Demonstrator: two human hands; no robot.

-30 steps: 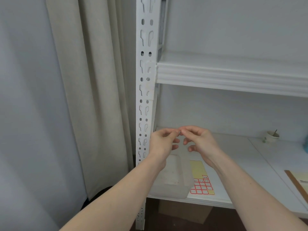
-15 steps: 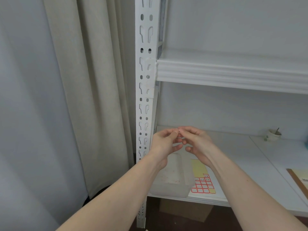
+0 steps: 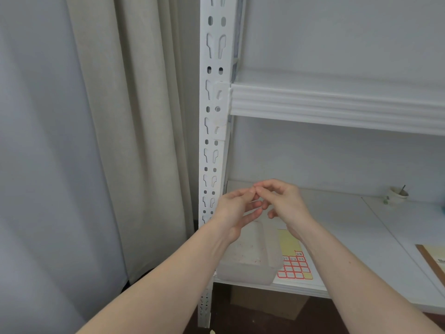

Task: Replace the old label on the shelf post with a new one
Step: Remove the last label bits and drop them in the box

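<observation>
The white slotted shelf post [image 3: 213, 150] stands upright left of centre; I see no coloured label on its face. My left hand [image 3: 237, 213] and my right hand [image 3: 286, 206] meet in front of the lower shelf, just right of the post. Their thumbs and forefingers pinch together at one spot on a tiny sticker that is barely visible between the fingertips. A yellow sheet of red-bordered labels [image 3: 295, 268] lies on the lower shelf under my right wrist.
A clear plastic tub [image 3: 250, 266] sits on the lower shelf [image 3: 349, 249] below my hands. A small cup [image 3: 397, 195] stands at the back right, a clipboard [image 3: 433, 259] at the right edge. A beige curtain [image 3: 134, 141] hangs left of the post. The upper shelf beam [image 3: 337, 104] joins the post.
Both hands stay pinched together at the fingertips, with only small finger movements. The view has drifted slightly.
</observation>
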